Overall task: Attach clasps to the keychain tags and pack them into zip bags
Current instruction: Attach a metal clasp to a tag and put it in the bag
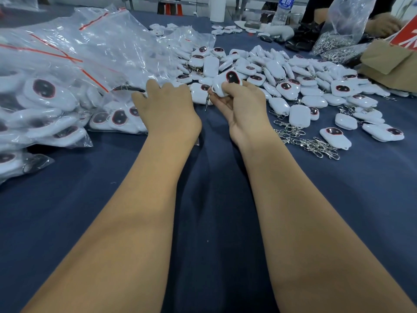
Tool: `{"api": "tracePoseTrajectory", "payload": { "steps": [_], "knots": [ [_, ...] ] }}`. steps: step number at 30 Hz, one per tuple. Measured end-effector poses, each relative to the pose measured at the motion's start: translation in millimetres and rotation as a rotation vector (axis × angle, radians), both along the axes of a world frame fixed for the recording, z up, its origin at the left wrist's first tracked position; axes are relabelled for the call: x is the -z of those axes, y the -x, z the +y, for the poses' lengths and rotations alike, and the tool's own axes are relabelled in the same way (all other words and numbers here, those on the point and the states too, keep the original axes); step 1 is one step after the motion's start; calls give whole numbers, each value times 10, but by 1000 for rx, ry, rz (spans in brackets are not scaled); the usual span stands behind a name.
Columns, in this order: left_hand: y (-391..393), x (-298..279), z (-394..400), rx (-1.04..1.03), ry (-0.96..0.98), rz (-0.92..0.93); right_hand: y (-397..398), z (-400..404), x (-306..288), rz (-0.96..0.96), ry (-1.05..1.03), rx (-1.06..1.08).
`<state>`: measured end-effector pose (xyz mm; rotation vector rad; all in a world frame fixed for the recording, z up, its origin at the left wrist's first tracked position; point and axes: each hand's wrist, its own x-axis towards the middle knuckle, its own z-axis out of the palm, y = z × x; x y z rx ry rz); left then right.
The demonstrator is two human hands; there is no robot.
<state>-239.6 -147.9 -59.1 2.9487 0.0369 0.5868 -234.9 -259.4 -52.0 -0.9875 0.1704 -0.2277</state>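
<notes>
White plastic keychain tag point(226, 85) w/ clasp point(208, 98) dangling, pinched in right hand point(242, 109) fingers just right of zip bags point(67, 71): light, rigid, slick—grip edges; left hand point(168, 109) fingers spread on bag.

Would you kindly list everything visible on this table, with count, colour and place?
held tag: one, white with dark oval, clasp hanging, centre
loose tags: many, white, heaped centre-right
loose clasps: a pile, silver, right of the arms
zip bags: many, clear with red seals, left, some filled with tags
tablecloth: one, dark blue
water bottle: one, clear, far edge
cardboard box: one, brown, far right
left hand: reaching toward the bags
right hand: grips the held tag
</notes>
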Motion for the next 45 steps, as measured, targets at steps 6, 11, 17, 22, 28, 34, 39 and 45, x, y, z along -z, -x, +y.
{"api": "tracePoseTrajectory", "payload": {
  "steps": [6,11,17,22,28,34,39,45],
  "knots": [
    [-69,24,61,104,223,-75,3,31,12,-44,-44,-73],
    [-22,-31,74,122,800,-239,21,64,17,-91,-66,-157],
    [-44,-94,85,107,1091,-337,12,140,35,-33,242,-134],
    [-25,-115,62,163,1124,-380,92,164,91,-116,806,-113],
    [3,-100,41,171,1068,-379,26,185,48,-16,1073,-248],
    [4,-104,32,165,1113,-371,72,170,79,-63,1007,-168],
    [5,-82,16,215,1132,-415,68,223,113,-12,1135,-114],
    [152,-101,-146,515,874,-413,83,205,91,-62,1256,-39]
  ]
}}
